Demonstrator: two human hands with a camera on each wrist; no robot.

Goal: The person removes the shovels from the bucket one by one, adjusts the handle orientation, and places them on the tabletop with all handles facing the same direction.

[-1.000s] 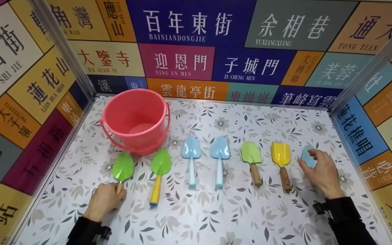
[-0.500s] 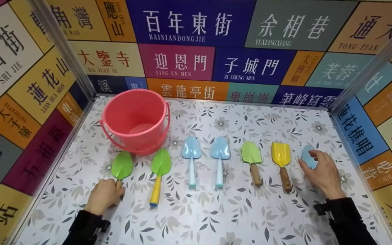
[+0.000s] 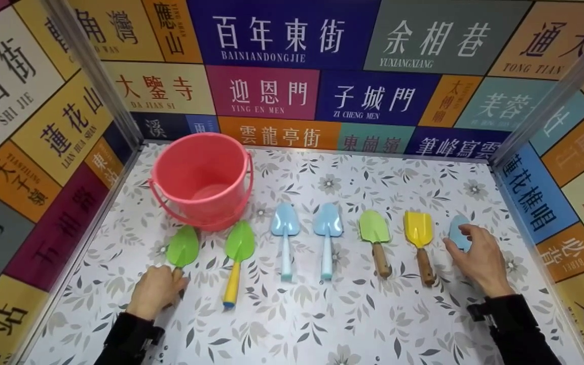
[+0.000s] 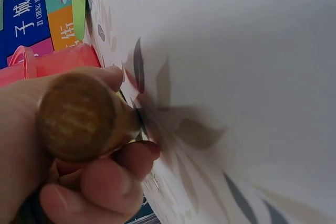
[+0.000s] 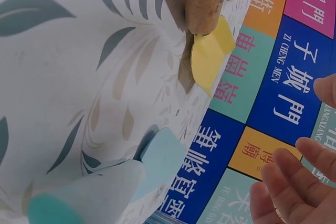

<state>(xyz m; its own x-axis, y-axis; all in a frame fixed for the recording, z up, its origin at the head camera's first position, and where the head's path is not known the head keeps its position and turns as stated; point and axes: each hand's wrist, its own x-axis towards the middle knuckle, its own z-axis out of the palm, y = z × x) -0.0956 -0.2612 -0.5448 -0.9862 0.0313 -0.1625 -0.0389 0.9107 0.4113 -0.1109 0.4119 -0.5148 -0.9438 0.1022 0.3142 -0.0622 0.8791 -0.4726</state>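
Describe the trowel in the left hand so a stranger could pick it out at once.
Find the pink bucket at the back left of the flowered table. Just in front of it lies a row of small shovels; the left hand grips the leftmost, a green trowel. Unlike its green neighbour's yellow handle, this one's is wooden.

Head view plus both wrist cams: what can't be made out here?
- Handle of the leftmost green trowel: head view, covered by the left hand.
- Blue shovel at far right: head view, right hand hides its handle; contact unclear.
- Pink bucket: left wrist view, only a sliver behind the fingers.
- Yellow trowel: right wrist view, handle cropped by the top edge.
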